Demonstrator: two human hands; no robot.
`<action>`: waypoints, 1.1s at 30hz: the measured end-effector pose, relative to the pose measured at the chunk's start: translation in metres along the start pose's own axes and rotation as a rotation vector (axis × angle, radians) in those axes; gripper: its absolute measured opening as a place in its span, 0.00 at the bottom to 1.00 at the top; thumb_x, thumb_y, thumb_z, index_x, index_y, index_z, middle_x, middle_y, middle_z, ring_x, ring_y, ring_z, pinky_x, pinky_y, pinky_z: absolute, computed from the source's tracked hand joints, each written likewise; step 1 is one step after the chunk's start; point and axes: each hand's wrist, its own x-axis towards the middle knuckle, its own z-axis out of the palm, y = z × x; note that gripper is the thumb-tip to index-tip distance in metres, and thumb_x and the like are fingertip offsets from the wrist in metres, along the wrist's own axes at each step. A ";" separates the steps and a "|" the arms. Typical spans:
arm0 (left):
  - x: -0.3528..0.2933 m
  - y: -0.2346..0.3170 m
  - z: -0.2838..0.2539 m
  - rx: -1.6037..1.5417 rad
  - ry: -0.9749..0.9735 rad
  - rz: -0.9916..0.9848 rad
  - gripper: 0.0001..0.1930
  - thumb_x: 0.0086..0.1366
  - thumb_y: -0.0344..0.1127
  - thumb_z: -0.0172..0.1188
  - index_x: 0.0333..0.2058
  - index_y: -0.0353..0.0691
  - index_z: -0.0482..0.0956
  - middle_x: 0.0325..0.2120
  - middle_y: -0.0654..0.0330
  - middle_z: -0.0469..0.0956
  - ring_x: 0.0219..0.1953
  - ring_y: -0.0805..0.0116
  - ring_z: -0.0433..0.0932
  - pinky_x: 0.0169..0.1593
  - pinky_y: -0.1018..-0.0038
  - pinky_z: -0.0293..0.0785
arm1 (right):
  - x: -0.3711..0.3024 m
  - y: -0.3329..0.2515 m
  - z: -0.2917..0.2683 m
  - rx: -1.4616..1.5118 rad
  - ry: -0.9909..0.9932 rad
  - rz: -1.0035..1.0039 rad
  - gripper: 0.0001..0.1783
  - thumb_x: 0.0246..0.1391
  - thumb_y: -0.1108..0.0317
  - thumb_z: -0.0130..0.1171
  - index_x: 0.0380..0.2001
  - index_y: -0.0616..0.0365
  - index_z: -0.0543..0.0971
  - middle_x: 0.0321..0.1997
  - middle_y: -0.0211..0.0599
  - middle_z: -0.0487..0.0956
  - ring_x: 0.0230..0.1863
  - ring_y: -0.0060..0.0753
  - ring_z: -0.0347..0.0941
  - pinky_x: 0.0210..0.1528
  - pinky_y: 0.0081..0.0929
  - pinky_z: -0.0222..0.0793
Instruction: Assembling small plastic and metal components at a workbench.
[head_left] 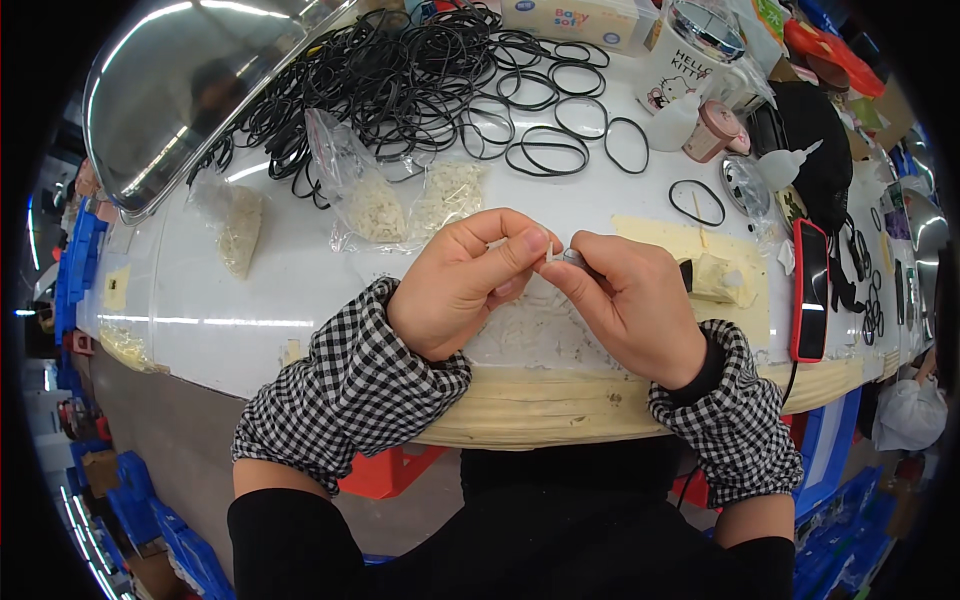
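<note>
Both hands meet above the table's near edge, their fingertips almost touching. My left hand (440, 285) is closed in a pinch on a small whitish piece (549, 254), its exact kind too small to make out. Closed around a small grey metal tool (574, 257), my right hand (640, 305) hides most of it, with the thumb against the whitish piece. Pale scraps (535, 325) lie on the table below the fingers. Just beyond my left hand rest two clear bags of small whitish pieces, one upright-necked (370, 208) and one flatter (447, 198).
A heap of black rubber rings (390, 95) covers the back, beside a large clear cover (190, 100). Another small bag (240, 230) lies left. At right are a taped block (722, 280), a red-edged phone (811, 290), a white cup (685, 60) and squeeze bottles. Padding (540, 405) lines the front edge.
</note>
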 end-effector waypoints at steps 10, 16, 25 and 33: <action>0.000 0.002 0.003 -0.018 0.025 -0.008 0.09 0.67 0.37 0.52 0.37 0.37 0.76 0.23 0.71 0.69 0.22 0.83 0.59 0.26 0.86 0.56 | 0.000 0.001 -0.001 0.002 0.035 0.004 0.22 0.54 0.52 0.57 0.20 0.59 0.69 0.15 0.37 0.70 0.16 0.40 0.66 0.20 0.31 0.61; 0.002 0.006 -0.006 -0.253 0.130 -0.019 0.07 0.64 0.34 0.48 0.33 0.35 0.69 0.28 0.64 0.68 0.23 0.79 0.61 0.26 0.83 0.55 | 0.002 0.010 -0.006 0.059 -0.048 0.040 0.12 0.50 0.63 0.60 0.26 0.61 0.72 0.24 0.39 0.73 0.24 0.41 0.70 0.26 0.32 0.64; 0.002 0.006 -0.007 -0.311 0.192 -0.048 0.08 0.66 0.35 0.44 0.36 0.35 0.66 0.30 0.60 0.67 0.23 0.77 0.60 0.27 0.82 0.56 | -0.007 0.012 0.000 -0.088 -0.263 -0.002 0.08 0.51 0.67 0.58 0.32 0.60 0.73 0.29 0.40 0.73 0.29 0.46 0.72 0.30 0.37 0.66; 0.001 0.002 -0.001 0.000 0.095 -0.146 0.08 0.67 0.36 0.52 0.37 0.37 0.73 0.27 0.68 0.70 0.21 0.84 0.58 0.24 0.86 0.53 | 0.001 0.007 0.000 0.051 0.057 0.034 0.08 0.52 0.72 0.57 0.31 0.62 0.69 0.29 0.42 0.70 0.29 0.48 0.70 0.29 0.34 0.65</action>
